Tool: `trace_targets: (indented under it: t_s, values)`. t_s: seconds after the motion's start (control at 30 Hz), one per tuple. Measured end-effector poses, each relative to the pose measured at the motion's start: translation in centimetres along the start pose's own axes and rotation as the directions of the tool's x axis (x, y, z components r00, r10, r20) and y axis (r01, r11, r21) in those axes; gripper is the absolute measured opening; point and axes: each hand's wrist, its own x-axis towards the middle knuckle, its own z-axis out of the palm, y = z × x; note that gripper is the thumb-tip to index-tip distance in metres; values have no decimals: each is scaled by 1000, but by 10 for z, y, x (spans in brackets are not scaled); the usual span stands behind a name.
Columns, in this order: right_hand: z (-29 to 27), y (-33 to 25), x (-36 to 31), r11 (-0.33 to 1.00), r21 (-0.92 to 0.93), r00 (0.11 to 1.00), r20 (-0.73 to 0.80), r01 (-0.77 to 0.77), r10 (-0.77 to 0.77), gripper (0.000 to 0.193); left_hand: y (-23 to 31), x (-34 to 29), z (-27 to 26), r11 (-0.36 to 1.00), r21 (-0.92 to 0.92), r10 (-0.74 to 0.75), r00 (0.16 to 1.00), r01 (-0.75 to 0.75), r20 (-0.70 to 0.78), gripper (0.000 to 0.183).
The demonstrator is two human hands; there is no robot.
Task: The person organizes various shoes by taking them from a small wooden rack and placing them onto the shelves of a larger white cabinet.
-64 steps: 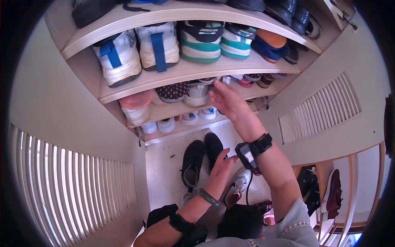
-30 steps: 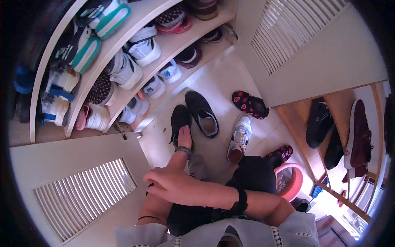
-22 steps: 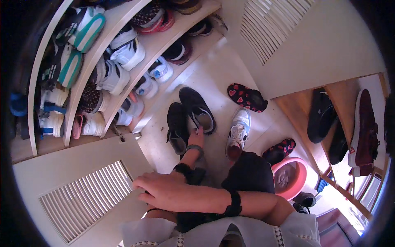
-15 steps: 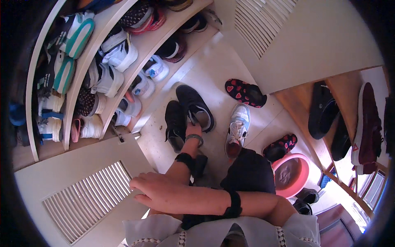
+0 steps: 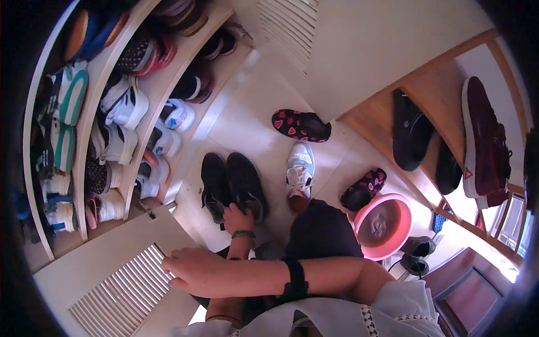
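Note:
A pair of black shoes (image 5: 227, 182) sits side by side on the pale floor, toes pointing away from me. My left hand (image 5: 240, 219) reaches down to their heel end, its fingers closed at the heel of the right-hand shoe. Part of the grip is hidden behind the hand. My right forearm lies across over my left arm. Beyond it, my right hand (image 5: 193, 272) hangs loosely curved with the thumb apart, holding nothing visible. To the right of the pair is a white and light-blue laced sneaker (image 5: 300, 171), its opening reddish inside.
Curved-looking shelves full of shoes (image 5: 120, 106) rise at left, above a louvred door (image 5: 123, 286). Heart-patterned black slippers (image 5: 301, 125) lie apart on the floor. A pink basin (image 5: 401, 233) stands by my dark-clothed knee (image 5: 325, 230). Wooden shelves (image 5: 359, 121) at right hold more shoes.
The right-hand black shoe has come level and parallel with the other one. My left hand has drawn nearer with it. The whole view has shifted; my right arm keeps its crossed pose.

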Motion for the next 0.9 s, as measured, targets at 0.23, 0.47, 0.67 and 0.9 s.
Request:
trace_targets:
  t_s: [0.23, 0.47, 0.67, 0.9]
  values:
    - [-7, -2, -3, 997, -23, 998, -7, -68, 68, 25, -7, 24, 13, 977, -28, -213, 952, 212, -222, 81]
    - [2, -7, 7, 999, -33, 1000, -18, 21, -21, 28, -42, 56, 26, 983, -181, 23, 997, -36, -73, 71]
    - [-72, -36, -22, 981, -36, 971, -139, 191, -194, 33, -57, 28, 44, 983, 123, -133, 991, 136, -36, 58]
    - [-212, 69, -145, 910, 72, 795, -463, -408, 393, 26, -88, 31, 10, 972, 123, -226, 931, 198, 288, 56]
